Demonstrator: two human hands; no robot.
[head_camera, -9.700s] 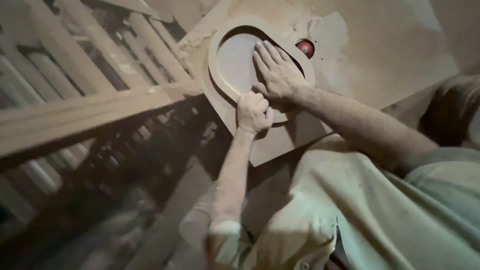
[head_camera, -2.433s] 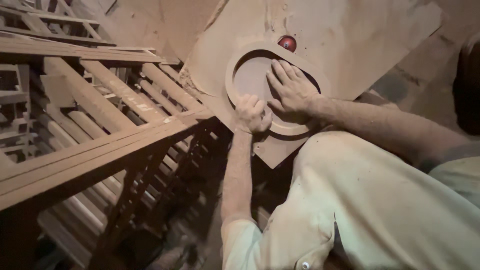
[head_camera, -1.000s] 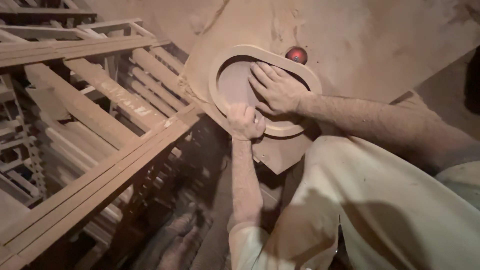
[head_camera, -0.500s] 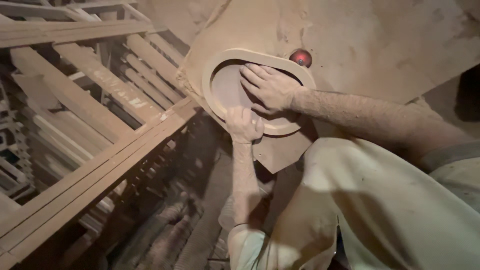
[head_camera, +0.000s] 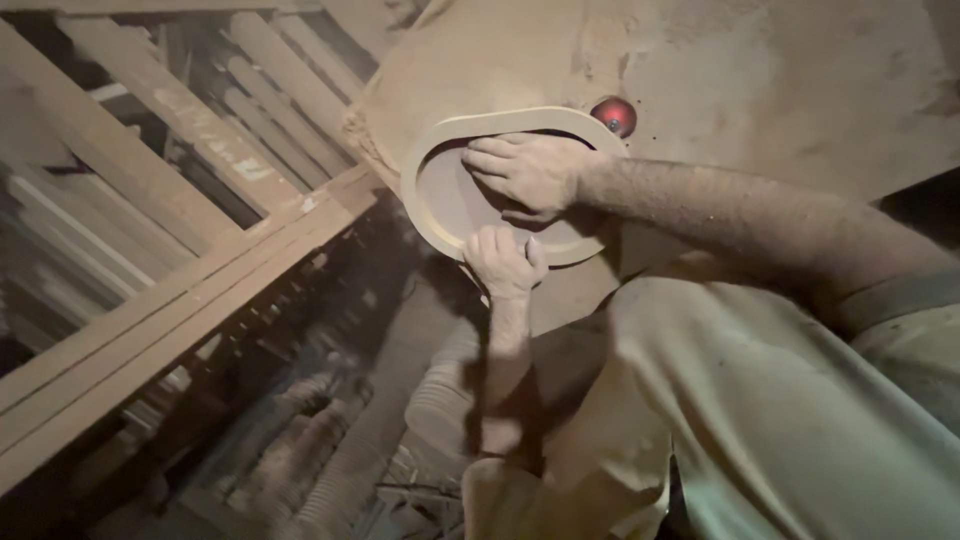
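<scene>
A dusty wooden table (head_camera: 760, 70) fills the upper right of the view, and to its left stands a rack of long wooden slats (head_camera: 170, 260) stacked slantwise. A ribbed hose (head_camera: 350, 480) runs down below the table's edge, likely there to draw off dust (the light is too dim to be sure).

An oval wooden ring (head_camera: 425, 160) lies flat on the table near its front edge, just beside a small red knob (head_camera: 614, 115). It seems to be pinned there so that its rim can be worked without sliding.

The right hand (head_camera: 530, 172) comes in over the ring from the right, forearm stretched across the table, palm down. Its fingers (head_camera: 492, 160) are spread and pressed flat on the ring's inner panel, bearing down on it and closed around nothing.

The left hand (head_camera: 503, 262) rises from below, forearm nearly upright, and meets the ring's near rim. Its fingers are curled in a loose fist against that edge; whether they pinch the rim or a small thing held to it cannot be told.
</scene>
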